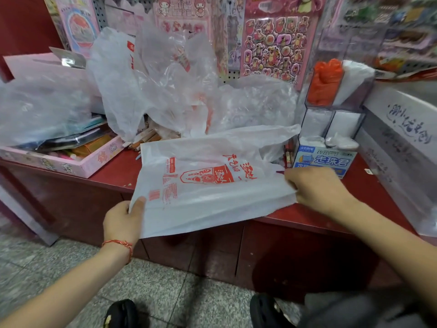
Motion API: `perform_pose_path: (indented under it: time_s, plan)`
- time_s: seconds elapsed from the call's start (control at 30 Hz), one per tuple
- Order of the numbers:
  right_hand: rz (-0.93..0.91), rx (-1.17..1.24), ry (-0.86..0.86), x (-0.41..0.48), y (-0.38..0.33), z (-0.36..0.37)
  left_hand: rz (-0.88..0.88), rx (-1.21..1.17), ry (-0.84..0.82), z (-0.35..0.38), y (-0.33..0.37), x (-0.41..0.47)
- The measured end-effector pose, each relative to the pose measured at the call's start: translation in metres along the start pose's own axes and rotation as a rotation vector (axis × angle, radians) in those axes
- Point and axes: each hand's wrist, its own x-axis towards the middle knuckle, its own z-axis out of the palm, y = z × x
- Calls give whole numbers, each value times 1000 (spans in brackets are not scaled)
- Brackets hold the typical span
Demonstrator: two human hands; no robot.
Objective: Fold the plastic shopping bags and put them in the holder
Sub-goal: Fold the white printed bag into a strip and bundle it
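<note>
Left hand and right hand each pinch an edge of a white printed bag over the red counter; clear holder far right.

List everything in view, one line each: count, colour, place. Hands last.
printed bag: one, white with red print, flat over the counter's front edge
loose bags: several, translucent white, heaped behind it
holder: one, clear, right end of the counter
orange bags: a bunch, orange, holder's upper left compartment
box: one, blue and white, in front of the holder
tray: one, pink, left on the counter
counter: one, dark red
sticker sheets: several, mostly pink, back wall
shoes: two, black, grey floor
left hand: grips the printed bag's left corner
right hand: grips its right edge
</note>
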Motion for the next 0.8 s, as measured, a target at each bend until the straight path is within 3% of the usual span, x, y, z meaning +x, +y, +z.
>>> perform_pose_path:
  time_s: [0.1,0.13,0.23,0.27,0.3,0.37,0.43,0.5,0.57,0.73,0.8]
  plan:
    - [110,-43,-39,-2,15,-6,-2,-25,-19,2,3,0]
    - [173,-102,-145,-3,18,-7,-6,-26,-35,3,3,-2]
    - [350,5,-723,-5,15,-31,-81,-39,-94,7,3,-6]
    - [354,87,-789,-5,14,-41,-123,-66,-120,7,4,-7]
    - [321,119,-772,-4,11,-53,-169,-102,-143,7,5,-7]
    - [190,81,-548,-1,-6,-72,-225,-144,-176,5,6,-6]
    - [24,241,-344,2,-42,-76,-232,-155,-210,3,7,-8]
    - [-141,385,-326,5,-81,-57,-213,-136,-245,1,7,-10]
    - [-283,192,-285,4,-100,-21,-209,-114,-269,-1,5,-11]
    - [-338,79,-103,1,-101,16,-242,-104,-290,-13,-8,3]
    - [-352,72,-36,1,-95,19,-124,18,-244,-23,-14,8]
